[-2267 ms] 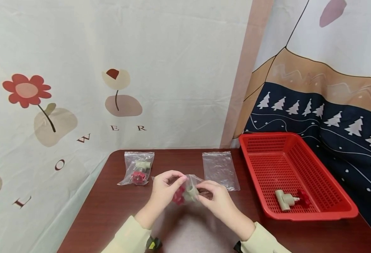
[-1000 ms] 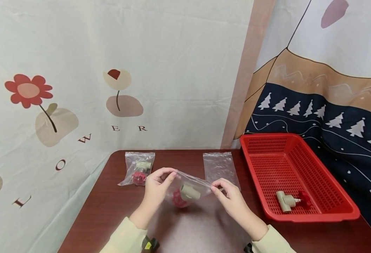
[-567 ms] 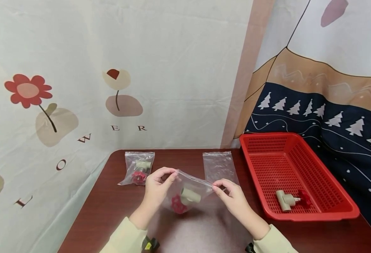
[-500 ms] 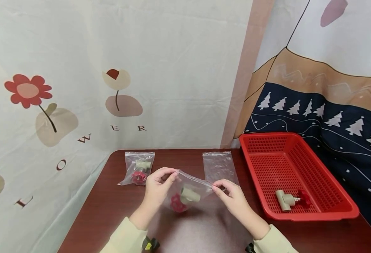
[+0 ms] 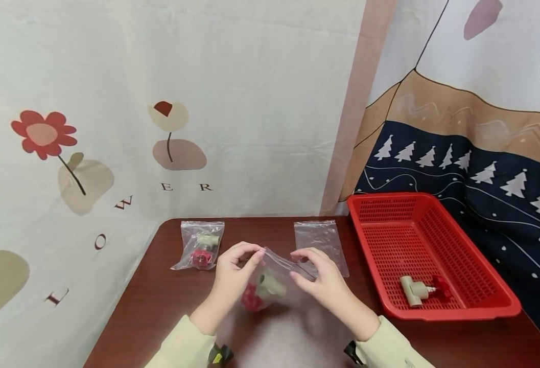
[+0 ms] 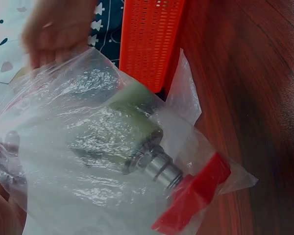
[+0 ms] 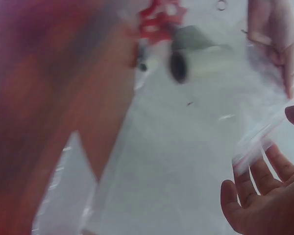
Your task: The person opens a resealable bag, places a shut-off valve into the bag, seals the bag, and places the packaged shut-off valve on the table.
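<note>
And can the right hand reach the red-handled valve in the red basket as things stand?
Likely yes: the red-handled valve lies unbagged in the open-topped red basket, with only the basket's rim between it and the right hand.

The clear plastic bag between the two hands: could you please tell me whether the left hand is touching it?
Touching. The head view shows the left hand pinching an upper corner of the clear plastic bag between thumb and fingers.
</note>
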{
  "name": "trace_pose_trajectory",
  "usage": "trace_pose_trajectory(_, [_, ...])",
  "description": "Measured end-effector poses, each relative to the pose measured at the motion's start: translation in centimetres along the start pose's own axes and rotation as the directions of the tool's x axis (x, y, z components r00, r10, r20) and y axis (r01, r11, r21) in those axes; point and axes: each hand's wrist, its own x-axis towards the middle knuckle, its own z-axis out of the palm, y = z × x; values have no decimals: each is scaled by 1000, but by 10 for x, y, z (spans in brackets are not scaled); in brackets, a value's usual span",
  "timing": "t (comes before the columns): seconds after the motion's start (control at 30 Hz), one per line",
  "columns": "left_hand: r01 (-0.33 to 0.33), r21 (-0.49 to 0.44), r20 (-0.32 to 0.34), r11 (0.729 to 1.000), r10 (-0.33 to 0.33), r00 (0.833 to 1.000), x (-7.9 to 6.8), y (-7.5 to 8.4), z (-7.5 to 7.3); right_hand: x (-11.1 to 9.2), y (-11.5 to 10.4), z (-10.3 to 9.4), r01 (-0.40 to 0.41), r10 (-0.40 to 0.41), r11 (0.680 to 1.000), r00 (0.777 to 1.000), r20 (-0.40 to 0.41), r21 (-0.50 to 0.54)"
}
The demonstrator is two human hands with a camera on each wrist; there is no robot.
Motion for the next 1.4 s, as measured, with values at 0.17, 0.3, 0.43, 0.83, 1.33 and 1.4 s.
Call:
trace_pose_trajectory(0.17, [17,-19,12,1000,-16,1000,-1,-1,0,18,-16,6,16,-17,999,999,32,37])
trace_pose_trajectory(0.3, [13,-34,31,999,-12,999,0,1,0,27,-24,10,12,-15,998,999,40,59])
trace_pose_trajectory(0.43, [3,-23,40,1000,-2,999,1,3,-1,34,-29,13,30,-31,998,999,21,64])
trace_pose_trajectory(0.83, [-26,36,45,999,25,999,2,10,0,38,-32,15,60,-58,994,998,-25,93])
trace_pose_trajectory(1.33, [-51,79,65,996,46,997,3,33,6,39,-27,13,18,-25,986,999,42,165])
trace_pose_trajectory(1.4, [-55,86,57,995,50,997,3,34,7,39,-27,12,20,-29,985,998,52,170])
